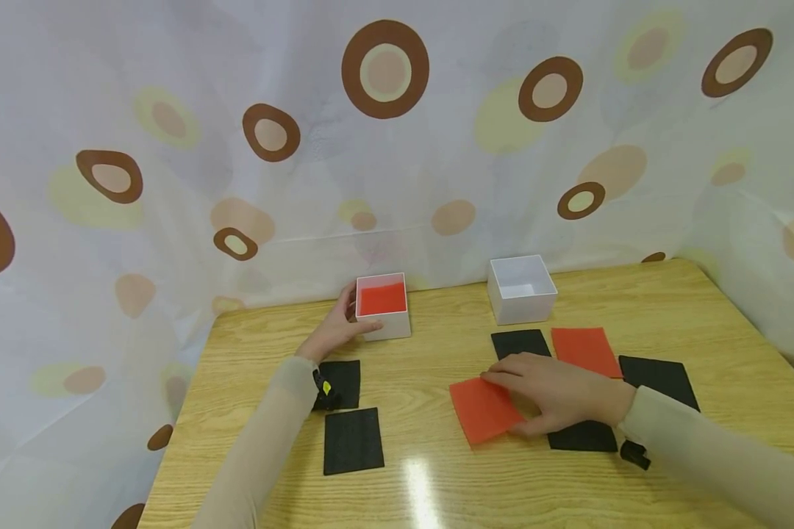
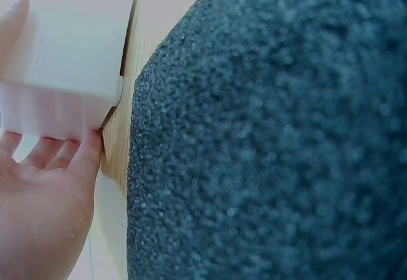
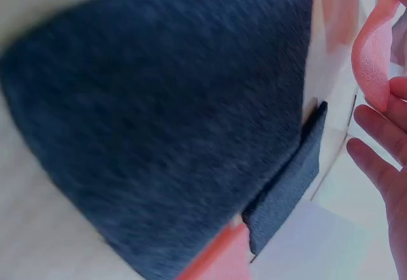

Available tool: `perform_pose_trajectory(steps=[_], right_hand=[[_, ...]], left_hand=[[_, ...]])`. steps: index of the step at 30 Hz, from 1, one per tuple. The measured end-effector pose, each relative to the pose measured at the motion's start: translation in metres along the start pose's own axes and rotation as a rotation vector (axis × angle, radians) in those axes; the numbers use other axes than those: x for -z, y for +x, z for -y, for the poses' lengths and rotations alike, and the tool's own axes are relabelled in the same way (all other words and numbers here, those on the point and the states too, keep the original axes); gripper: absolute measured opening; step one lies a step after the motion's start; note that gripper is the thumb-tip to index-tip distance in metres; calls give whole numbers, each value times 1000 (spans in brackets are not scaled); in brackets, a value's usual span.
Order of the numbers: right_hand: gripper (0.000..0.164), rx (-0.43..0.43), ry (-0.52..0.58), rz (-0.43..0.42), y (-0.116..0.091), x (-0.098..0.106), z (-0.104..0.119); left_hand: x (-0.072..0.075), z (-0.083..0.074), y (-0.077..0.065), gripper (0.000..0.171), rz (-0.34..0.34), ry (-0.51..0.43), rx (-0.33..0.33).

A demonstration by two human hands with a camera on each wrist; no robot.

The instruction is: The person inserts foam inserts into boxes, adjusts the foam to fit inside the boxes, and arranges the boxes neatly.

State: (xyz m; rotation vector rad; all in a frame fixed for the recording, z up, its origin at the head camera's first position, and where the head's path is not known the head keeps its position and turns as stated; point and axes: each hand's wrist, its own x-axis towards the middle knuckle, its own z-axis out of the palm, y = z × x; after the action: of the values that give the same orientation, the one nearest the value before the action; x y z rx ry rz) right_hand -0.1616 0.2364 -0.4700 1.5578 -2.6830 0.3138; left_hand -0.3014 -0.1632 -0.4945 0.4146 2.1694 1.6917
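Note:
My left hand point(image 1: 334, 329) grips a white square box point(image 1: 395, 326), thumb along its front wall and fingers at its left side. Inside that box lies red felt point(image 1: 382, 300). In the left wrist view, the fingertips of the left hand point(image 2: 48, 203) press against the box wall point(image 2: 73, 54). A red felt square point(image 1: 480, 413) is pinched at its right side by my right hand point(image 1: 559, 389), low over the table. The right wrist view shows this red felt point(image 3: 371, 54) bending between thumb and fingers, the other fingers of the right hand point(image 3: 389, 143) spread.
A second white box point(image 1: 524, 305) stands at the back right. Black felt squares point(image 1: 353, 442) lie by my left forearm. Around my right hand lie another red square point(image 1: 585, 349) and more black squares point(image 1: 662, 378). A patterned curtain point(image 1: 384, 184) hangs behind the wooden table point(image 1: 423, 397).

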Motion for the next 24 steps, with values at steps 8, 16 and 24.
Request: perform_pose_trajectory(steps=[8,16,24], right_hand=[[70,-29,-1,7,14,12,-11],[69,-57,5,-8,29,26,-18],[71,-17,-16,-81,46,34,-30]], left_hand=[[0,0,1,103,2,2,-7],[0,-3,-2,103,2,-1,-2],[1,-2,0,105,6,-9,1]])
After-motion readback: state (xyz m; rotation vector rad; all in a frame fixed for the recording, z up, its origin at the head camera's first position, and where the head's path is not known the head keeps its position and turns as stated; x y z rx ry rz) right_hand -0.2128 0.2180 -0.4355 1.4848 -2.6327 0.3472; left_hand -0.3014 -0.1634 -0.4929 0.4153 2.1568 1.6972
